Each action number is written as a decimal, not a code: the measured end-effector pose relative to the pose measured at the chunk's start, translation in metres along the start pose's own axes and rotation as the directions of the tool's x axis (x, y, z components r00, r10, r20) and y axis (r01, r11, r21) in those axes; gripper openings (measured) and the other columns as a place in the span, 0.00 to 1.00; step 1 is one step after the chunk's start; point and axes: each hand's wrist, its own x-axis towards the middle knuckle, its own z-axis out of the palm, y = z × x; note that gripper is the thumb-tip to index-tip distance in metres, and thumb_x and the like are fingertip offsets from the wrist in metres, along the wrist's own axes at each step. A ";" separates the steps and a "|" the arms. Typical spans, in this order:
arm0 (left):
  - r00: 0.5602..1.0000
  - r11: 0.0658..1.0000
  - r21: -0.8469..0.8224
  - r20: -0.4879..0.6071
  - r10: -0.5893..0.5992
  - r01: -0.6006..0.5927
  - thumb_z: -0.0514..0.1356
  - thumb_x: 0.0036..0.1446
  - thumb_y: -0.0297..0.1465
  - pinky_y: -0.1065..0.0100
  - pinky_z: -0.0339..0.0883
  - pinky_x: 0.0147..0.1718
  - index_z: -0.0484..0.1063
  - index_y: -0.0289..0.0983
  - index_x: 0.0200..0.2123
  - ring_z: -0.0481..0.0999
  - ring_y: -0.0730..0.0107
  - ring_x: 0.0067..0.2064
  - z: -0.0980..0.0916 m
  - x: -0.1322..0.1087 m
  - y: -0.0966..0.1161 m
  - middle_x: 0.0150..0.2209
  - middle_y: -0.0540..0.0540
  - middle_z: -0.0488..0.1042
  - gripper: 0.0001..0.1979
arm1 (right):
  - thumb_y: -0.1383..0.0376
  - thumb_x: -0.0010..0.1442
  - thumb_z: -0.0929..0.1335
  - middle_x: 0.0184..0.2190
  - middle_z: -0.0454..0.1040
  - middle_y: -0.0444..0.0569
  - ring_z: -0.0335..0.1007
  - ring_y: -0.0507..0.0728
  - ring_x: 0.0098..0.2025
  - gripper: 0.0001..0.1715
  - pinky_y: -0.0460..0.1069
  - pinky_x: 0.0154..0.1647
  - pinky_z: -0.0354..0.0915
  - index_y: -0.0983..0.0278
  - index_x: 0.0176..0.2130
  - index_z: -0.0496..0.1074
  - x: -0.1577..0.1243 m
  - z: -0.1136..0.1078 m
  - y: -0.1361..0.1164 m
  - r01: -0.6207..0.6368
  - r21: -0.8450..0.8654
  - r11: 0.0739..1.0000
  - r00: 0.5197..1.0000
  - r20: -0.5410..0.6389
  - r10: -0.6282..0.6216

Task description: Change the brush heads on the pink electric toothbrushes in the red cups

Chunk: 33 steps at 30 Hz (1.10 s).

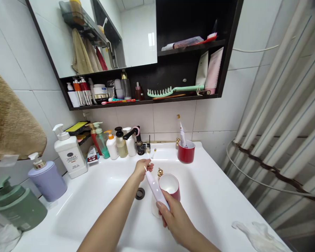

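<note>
My right hand [171, 217] is wrapped round the lower part of a pale pink electric toothbrush handle [154, 185], whose thin metal tip points up and left. Just beyond that tip my left hand [143, 168] has its fingers curled together near the faucet; whatever they pinch is too small to make out. Below the hands is the white sink [94, 206] with its dark drain [139, 193]. A red cup with a white inside [170, 183] stands in the basin, right of the handle. Near the faucet a small brush head [153, 153] lies on the sink's back ledge.
Behind the basin is a black faucet [140, 145]. Another red cup [186, 154] holds a toothbrush at the back right. Pump bottles [122, 145] line the back left, with a green bottle [20, 206] nearer. A shelf [144, 102] hangs above. Crumpled plastic [259, 236] lies front right.
</note>
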 end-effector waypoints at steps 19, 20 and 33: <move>0.929 0.803 0.546 -0.113 0.352 -0.238 0.57 0.31 0.19 0.69 0.54 0.37 0.55 0.35 0.10 0.62 0.61 0.44 0.039 0.080 -0.016 0.26 0.43 0.66 0.12 | 0.58 0.48 0.56 0.21 0.63 0.45 0.56 0.51 0.21 0.19 0.45 0.23 0.57 0.62 0.39 0.61 0.008 -0.008 0.008 0.193 -0.210 0.959 0.970 -0.107 -0.219; 0.930 0.810 0.538 -0.118 0.347 -0.234 0.56 0.32 0.18 0.69 0.54 0.37 0.54 0.35 0.09 0.62 0.61 0.43 0.036 0.079 -0.017 0.25 0.42 0.66 0.12 | 0.58 0.48 0.55 0.21 0.62 0.45 0.56 0.51 0.21 0.20 0.45 0.22 0.56 0.63 0.39 0.61 0.008 -0.008 0.008 0.196 -0.207 0.959 0.970 -0.101 -0.220; 0.998 0.992 0.113 -0.043 -0.048 0.053 0.55 0.40 0.26 0.74 0.58 0.20 0.61 0.33 0.17 0.64 0.78 0.18 -0.017 -0.002 0.000 0.16 0.49 0.64 0.05 | 0.59 0.50 0.56 0.19 0.59 0.42 0.55 0.48 0.17 0.21 0.43 0.17 0.55 0.66 0.43 0.56 0.004 -0.007 0.007 -0.039 -0.048 0.998 0.999 -0.034 0.038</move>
